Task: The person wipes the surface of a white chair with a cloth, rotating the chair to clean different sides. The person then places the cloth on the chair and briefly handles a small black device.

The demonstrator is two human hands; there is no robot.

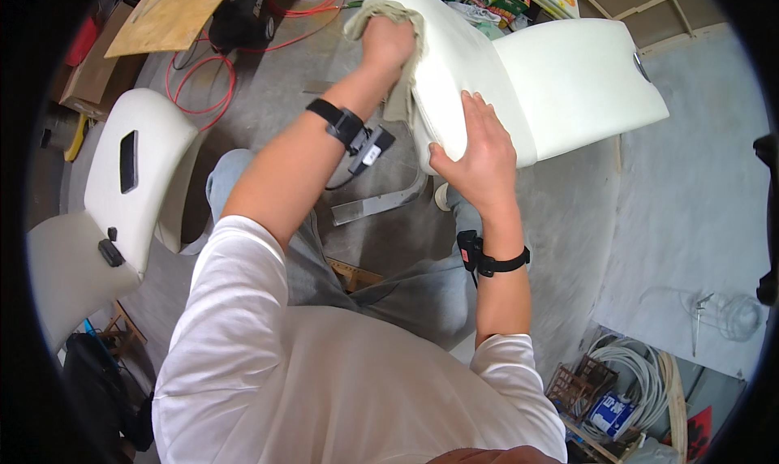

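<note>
In front of me stands a white upholstered chair [578, 87] with a flat metal leg [383, 205] on the floor below it. My left hand [388, 45] grips an olive-green cloth [401, 102] and presses it against the far left edge of the chair's nearer cushion. The cloth hangs down along that side, and my fingertips are partly hidden in it. My right hand [484, 150] rests on the near part of the same cushion, fingers spread on the white surface and thumb apart. It holds nothing.
A second white chair [137, 154] with a dark slot stands at left. Red hose [228, 87] coils on the floor beside a wooden board [170, 14] and a cardboard box [97, 81]. At lower right lie coiled grey tubing [639, 373] and a brown plastic crate [578, 382].
</note>
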